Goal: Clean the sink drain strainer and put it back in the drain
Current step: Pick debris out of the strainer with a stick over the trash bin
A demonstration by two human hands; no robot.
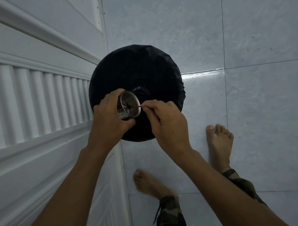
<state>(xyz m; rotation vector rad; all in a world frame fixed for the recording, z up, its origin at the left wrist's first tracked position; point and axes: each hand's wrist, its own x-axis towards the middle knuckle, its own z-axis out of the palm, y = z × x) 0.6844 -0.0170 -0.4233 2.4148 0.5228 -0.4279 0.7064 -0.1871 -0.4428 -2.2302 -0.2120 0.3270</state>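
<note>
Head camera shows my left hand point(108, 116) closed around the metal strainer point(129, 106), tilted above the black-lined bin point(140, 68), while my right hand point(167, 122) pinches a thin stick point(138, 106) reaching into it.

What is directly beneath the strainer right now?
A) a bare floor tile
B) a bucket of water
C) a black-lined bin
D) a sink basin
C: the left hand holds the metal strainer above the round black-lined bin, while the right hand pokes a thin stick into it.
</note>
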